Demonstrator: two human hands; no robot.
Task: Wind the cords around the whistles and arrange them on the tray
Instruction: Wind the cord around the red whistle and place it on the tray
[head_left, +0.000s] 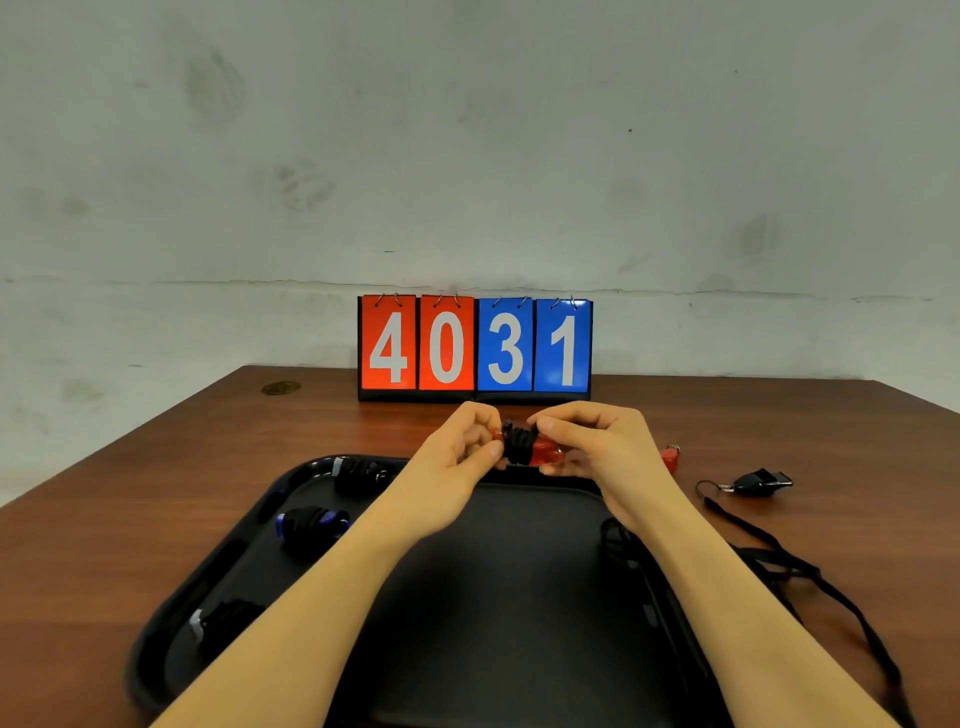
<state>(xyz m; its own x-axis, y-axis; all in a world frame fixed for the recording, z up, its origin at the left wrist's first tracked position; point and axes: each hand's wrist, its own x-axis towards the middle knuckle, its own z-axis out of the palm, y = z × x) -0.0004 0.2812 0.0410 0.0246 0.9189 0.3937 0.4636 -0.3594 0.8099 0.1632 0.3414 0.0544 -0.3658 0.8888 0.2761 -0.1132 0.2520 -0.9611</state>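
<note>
A red whistle (543, 451) with black cord wound around its middle is held above the far edge of the black tray (519, 597). My left hand (462, 447) pinches its left end and my right hand (592, 441) grips its right end. Three wrapped whistles lie along the tray's left side: a black one (358, 474) at the far corner, a blue one (311, 522) in the middle and a black one (228, 621) nearest me. Another black cord bundle (618, 540) shows on the tray beside my right forearm.
On the wooden table right of the tray lie a black whistle (761, 483) with a loose black cord (810, 582) trailing toward me, and a red whistle (670, 458) partly hidden behind my right hand. A flip scoreboard (475, 345) reading 4031 stands at the back against the wall.
</note>
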